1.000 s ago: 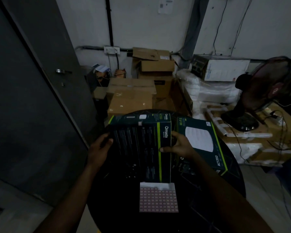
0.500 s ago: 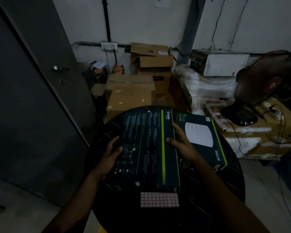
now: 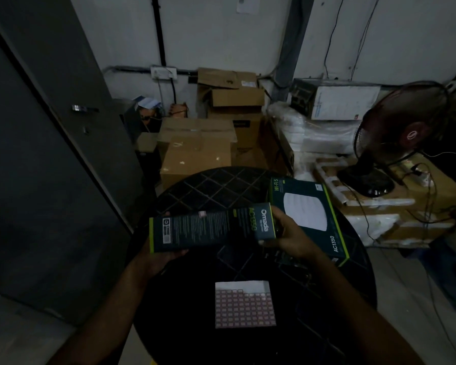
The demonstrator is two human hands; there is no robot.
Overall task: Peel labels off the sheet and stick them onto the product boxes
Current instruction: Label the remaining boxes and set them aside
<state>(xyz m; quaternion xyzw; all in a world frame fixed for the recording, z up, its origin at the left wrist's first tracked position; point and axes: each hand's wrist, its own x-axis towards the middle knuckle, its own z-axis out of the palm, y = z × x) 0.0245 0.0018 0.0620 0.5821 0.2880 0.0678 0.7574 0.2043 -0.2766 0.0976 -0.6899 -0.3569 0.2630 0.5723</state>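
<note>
Lifted off the table (image 3: pixel 221 185) and tipped onto its edge since earlier, product box (image 3: pixel 211 230) gripped by left hand (image 3: pixel 156 259) and right hand (image 3: pixel 287 238) above label sheet (image 3: pixel 245 304), liable to slip from end-only grip.

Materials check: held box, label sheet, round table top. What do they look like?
Held box: printed cardboard, likely; crisp folded edges, dark satin print with green stripe. Label sheet: paper, matte, lying flat with a grid of small pinkish stickers. Table: dark top with a diamond lattice pattern, maybe metal or moulded plastic; too dim to tell.
</note>
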